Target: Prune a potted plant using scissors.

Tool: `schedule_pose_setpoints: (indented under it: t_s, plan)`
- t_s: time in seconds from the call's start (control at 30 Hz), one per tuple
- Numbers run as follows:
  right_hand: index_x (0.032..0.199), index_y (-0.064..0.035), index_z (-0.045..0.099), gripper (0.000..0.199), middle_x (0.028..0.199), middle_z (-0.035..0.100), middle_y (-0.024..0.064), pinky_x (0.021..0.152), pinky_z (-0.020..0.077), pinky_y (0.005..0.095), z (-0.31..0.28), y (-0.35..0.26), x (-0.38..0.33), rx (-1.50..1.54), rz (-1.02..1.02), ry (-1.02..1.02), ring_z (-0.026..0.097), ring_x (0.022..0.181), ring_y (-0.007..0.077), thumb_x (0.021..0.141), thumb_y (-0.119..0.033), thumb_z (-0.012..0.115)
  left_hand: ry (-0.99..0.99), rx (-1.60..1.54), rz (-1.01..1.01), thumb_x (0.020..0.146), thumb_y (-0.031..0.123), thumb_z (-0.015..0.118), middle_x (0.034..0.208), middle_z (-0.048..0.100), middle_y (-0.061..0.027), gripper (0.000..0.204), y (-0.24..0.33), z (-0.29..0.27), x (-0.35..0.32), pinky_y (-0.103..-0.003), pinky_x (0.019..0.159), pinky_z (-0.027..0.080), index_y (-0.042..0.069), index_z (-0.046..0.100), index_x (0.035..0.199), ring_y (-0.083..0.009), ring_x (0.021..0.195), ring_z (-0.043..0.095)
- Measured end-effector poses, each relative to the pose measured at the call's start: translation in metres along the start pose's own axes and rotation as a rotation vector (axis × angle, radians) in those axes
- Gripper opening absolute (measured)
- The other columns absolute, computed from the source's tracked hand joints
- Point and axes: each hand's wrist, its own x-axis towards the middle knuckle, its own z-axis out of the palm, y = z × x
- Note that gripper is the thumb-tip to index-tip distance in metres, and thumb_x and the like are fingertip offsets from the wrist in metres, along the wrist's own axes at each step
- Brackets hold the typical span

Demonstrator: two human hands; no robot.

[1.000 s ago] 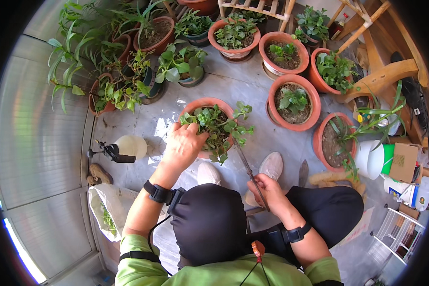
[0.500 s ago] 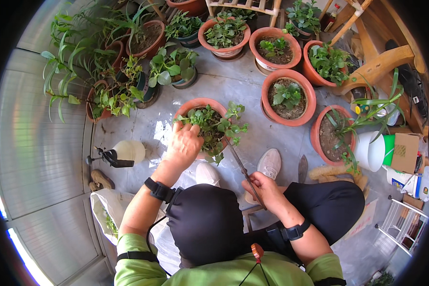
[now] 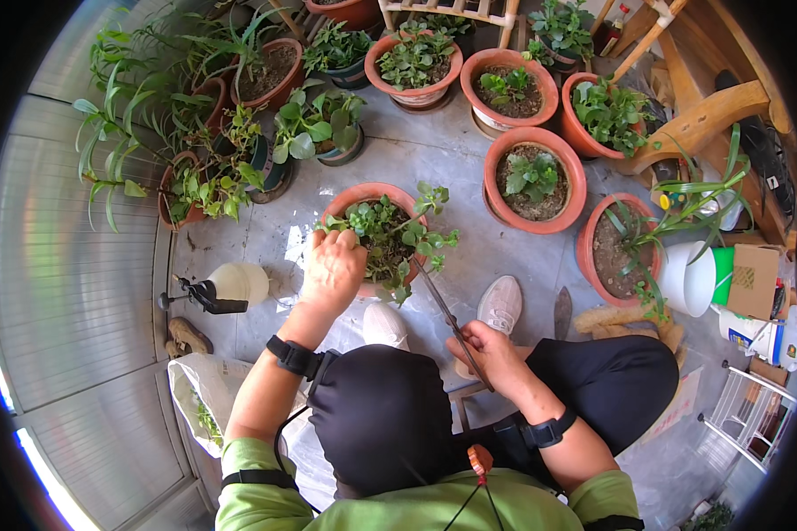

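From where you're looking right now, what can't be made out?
In the head view:
Left hand: fingertips and anything pinched, hidden by the hand itself.
Dark tool: its gripped part, covered by the right hand.
White bag: most of its inside, hidden by its side.
Terracotta pot at the top: partly cut off by the picture's edge.

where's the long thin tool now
In the head view, the tool is just right of centre, in the right hand, its far end by the terracotta pot near the left hand.

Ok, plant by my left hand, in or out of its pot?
In: soil shows around the plant inside the orange pot, some leaves overhanging.
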Motion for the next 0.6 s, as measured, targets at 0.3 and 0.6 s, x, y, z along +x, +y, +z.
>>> schedule_pose_setpoints:
  t_s: [0.3,0.6]
  plan:
    - [0.080,-0.0017,0.055,0.032,0.060,0.054,0.0011,0.050,0.0341,0.0251,0.003,0.004,0.003,0.017,-0.009,-0.001,0.043,0.055,0.0070,0.083,-0.031,0.068,0.039,-0.011,-0.017,0.070,0.011,0.060,0.074,0.051,-0.0049,0.005,-0.006,-0.001,-0.005,-0.038,0.078,0.038,0.012,0.061,0.075,-0.0227,0.078,0.054]
    - [0.081,-0.0015,0.053,0.027,0.061,0.050,-0.0023,0.049,0.0316,0.0222,0.000,-0.005,0.000,0.085,0.031,-0.020,0.040,0.057,0.0039,0.084,-0.024,0.067,0.199,-0.236,-0.152,0.069,0.012,0.068,0.074,0.054,-0.0041,0.026,-0.005,-0.018,-0.030,-0.037,0.074,0.038,0.013,0.061,0.094,-0.0236,0.072,0.055]
